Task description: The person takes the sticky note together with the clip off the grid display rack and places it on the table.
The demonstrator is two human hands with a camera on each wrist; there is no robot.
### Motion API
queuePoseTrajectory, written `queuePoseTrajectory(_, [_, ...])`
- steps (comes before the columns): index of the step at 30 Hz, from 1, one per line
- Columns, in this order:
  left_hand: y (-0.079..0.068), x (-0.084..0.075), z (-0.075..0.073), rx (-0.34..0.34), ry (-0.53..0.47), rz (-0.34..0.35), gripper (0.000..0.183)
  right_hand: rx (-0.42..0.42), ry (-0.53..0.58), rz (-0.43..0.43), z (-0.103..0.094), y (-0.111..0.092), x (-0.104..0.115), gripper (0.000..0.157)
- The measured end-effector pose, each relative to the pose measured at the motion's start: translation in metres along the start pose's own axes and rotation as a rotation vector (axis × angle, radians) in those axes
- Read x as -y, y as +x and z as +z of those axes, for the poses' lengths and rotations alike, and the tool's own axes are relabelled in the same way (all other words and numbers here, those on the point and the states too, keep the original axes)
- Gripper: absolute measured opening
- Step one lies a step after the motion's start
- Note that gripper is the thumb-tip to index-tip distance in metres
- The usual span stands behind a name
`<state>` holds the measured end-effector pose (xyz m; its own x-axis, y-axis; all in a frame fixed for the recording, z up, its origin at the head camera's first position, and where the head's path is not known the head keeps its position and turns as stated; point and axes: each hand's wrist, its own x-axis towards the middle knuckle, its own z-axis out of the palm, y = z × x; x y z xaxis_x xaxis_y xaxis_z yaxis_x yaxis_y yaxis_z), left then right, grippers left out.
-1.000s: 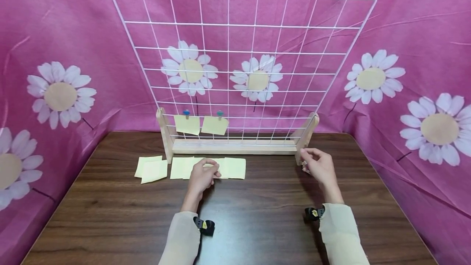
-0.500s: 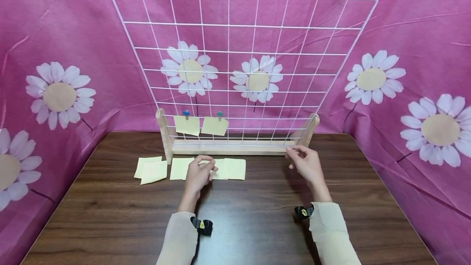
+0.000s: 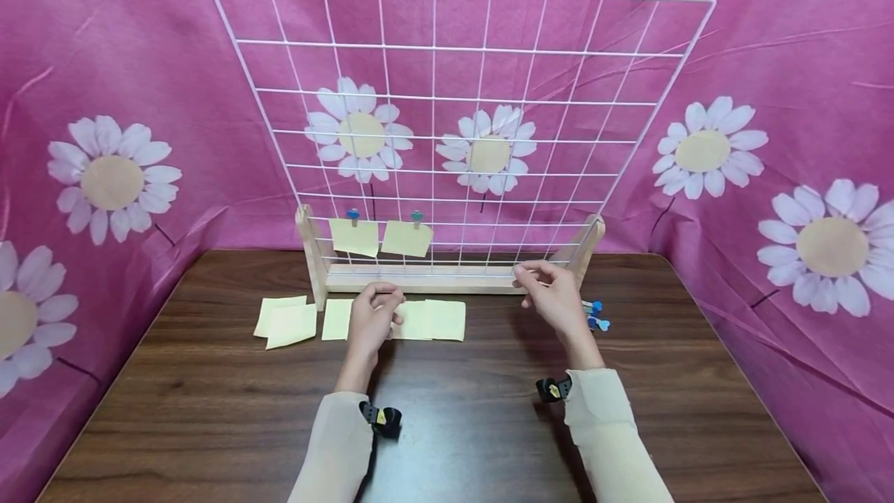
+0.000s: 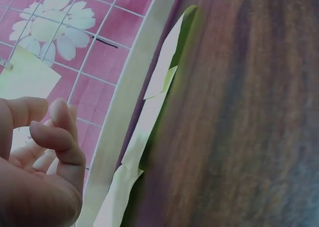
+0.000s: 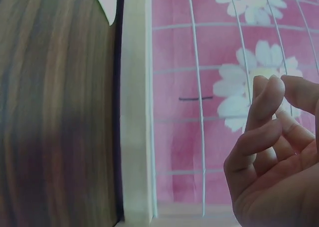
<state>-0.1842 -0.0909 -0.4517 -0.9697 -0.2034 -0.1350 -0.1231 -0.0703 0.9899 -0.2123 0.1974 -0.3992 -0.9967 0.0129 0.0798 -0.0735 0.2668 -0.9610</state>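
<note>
My left hand (image 3: 372, 319) hovers over the middle of a row of pale yellow sticky notes (image 3: 445, 320). Its fingers are loosely bent, and the left wrist view shows nothing between them. My right hand (image 3: 556, 300) is raised before the right part of the rack's wooden base (image 3: 447, 280). Its fingers are curled with the thumb close to the fingertips; whether something small is pinched there is hidden. Partly behind the right wrist lie blue heart-topped clips (image 3: 597, 324). Two sticky notes (image 3: 355, 237) hang on the white wire grid (image 3: 461, 45), each under a small clip (image 3: 417, 217).
Two overlapping loose sticky notes (image 3: 292, 326) lie left of the row on the dark wooden table (image 3: 447, 425). The grid stands upright between wooden end posts (image 3: 312, 258). Behind it hangs a pink cloth (image 3: 230, 138) printed with daisies.
My right hand has moved left from the clips at the right post, uncovering some of them. My left hand has drifted slightly left and up above the notes.
</note>
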Motion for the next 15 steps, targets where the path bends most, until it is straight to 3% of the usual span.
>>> queuePoseTrajectory(9, [0.006, -0.008, -0.003, -0.035, -0.040, 0.017, 0.029, 0.057, -0.036, -0.122, 0.017, 0.010, 0.013, 0.025])
queuePoseTrajectory(15, [0.011, -0.014, -0.001, -0.022, -0.087, 0.021, 0.029, 0.081, -0.034, -0.217, 0.032, 0.015, 0.025, 0.023])
